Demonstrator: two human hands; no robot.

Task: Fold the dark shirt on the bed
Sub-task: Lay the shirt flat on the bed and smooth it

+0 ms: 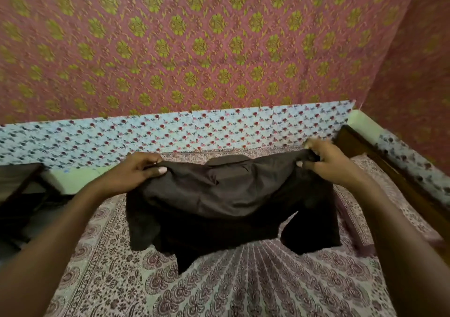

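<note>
Held up above the bed (219, 290), the dark shirt (226, 202) hangs unfolded, fingers of the left hand (136, 173) and right hand (328, 162) pinching its shoulders; folding seems barely begun.

dark shirt (226, 195) | held up by shoulders, hanging | sleeves drooping | above patterned bed (243, 287)

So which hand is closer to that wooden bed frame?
Right. The right hand, gripping the dark shirt, is just beside the wooden bed frame; the left hand holds the shirt's other end, farther away.
</note>
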